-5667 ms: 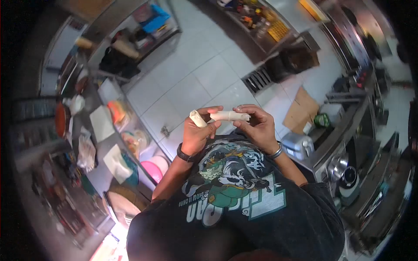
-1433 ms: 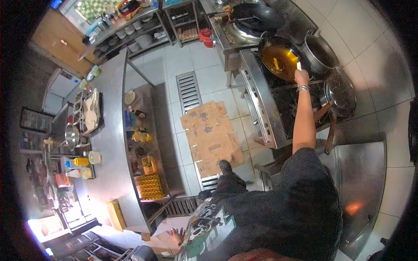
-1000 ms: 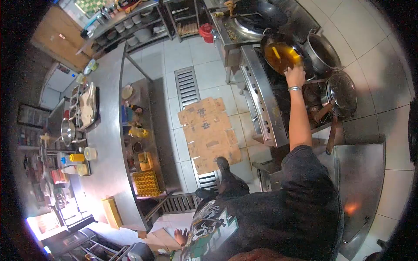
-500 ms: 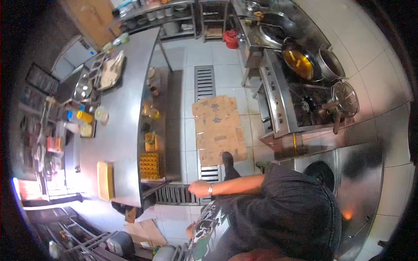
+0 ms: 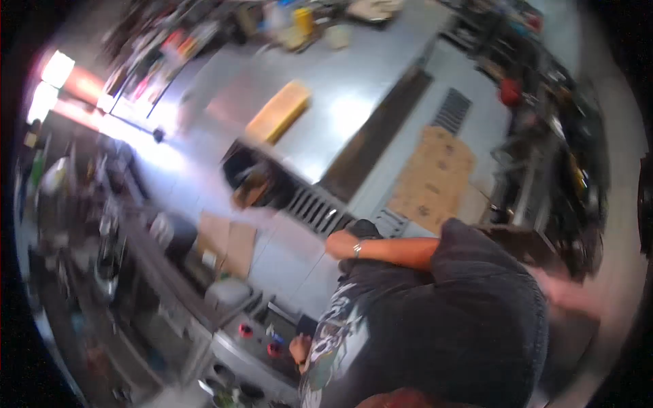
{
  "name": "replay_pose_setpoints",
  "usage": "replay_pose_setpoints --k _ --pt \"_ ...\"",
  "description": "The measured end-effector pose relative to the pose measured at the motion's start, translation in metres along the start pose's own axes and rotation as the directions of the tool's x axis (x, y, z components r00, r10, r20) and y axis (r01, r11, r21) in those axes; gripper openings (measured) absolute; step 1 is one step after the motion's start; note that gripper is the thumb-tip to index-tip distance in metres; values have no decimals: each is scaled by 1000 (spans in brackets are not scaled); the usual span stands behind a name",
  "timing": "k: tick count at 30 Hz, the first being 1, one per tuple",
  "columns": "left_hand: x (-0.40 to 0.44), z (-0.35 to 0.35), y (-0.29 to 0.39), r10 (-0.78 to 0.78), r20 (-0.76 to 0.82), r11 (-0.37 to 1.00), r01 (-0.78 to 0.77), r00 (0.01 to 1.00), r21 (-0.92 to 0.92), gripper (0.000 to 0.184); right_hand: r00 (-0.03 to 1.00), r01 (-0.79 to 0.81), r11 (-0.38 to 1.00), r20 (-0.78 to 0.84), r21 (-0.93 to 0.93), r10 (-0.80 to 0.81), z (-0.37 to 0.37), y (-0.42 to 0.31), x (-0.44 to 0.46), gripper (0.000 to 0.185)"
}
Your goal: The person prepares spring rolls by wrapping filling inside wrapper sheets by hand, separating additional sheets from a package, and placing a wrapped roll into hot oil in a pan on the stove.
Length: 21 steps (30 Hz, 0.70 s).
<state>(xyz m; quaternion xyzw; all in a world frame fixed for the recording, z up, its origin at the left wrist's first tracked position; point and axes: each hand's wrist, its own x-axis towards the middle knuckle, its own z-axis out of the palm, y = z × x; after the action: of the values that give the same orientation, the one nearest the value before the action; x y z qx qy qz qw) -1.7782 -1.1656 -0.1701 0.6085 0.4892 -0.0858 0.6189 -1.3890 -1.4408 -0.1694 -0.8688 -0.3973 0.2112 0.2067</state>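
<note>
My right hand [image 5: 342, 245], with a metal band at the wrist, hangs in front of my dark shirt with its fingers curled in. Nothing shows in it. Below it in the view is the floor drain grate [image 5: 316, 209]. At the lower edge of my shirt print, my left hand [image 5: 299, 348] is small and partly covered, so its fingers do not show clearly. Close to that hand is a dark flat object [image 5: 307, 326]; whether they touch I cannot tell. The picture is smeared by motion.
A steel table [image 5: 299, 153] bears a yellow block-like board [image 5: 279, 111] near its end. Flattened cardboard [image 5: 435, 178] lies on the floor, with another cardboard piece [image 5: 228, 245] at the left. A steel counter [image 5: 235, 343] stands at the lower left, and a red bucket [image 5: 509, 92] farther off.
My view has turned left: the table and floor cardboard now lie higher and farther right, and more of the lower-left counter shows. My right hand stays curled; more of my left hand shows.
</note>
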Motion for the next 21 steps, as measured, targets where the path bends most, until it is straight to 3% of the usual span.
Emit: replay_pose_setpoints --k 3,5,6,8,12,17,21 --pt "7 -5 26 15 -25 996 -17 1000 -93 24 996 70 996 -51 48 -67 -3 -32 41 18" --pt "19 0 65 72 -82 994 -78 994 -71 23 993 119 991 -3 67 -119 8 -42 79 20" --pt "43 -6 64 102 -60 991 -107 993 -80 22 990 113 992 82 51 -117 12 -47 98 21" --pt "111 -17 49 128 29 981 -122 991 -151 21 987 147 987 50 58 -150 -4 -67 130 22" --pt "133 -18 187 315 122 921 -334 941 199 23 981 165 982 -116 96 -154 -20 -104 206 21" --pt "229 -98 236 194 197 918 -249 961 310 23 960 97 961 -278 258 -22 -67 -132 295 22" --pt "299 -170 299 118 169 925 -170 979 339 23 967 -1 932 -238 363 94 -63 -122 374 21"
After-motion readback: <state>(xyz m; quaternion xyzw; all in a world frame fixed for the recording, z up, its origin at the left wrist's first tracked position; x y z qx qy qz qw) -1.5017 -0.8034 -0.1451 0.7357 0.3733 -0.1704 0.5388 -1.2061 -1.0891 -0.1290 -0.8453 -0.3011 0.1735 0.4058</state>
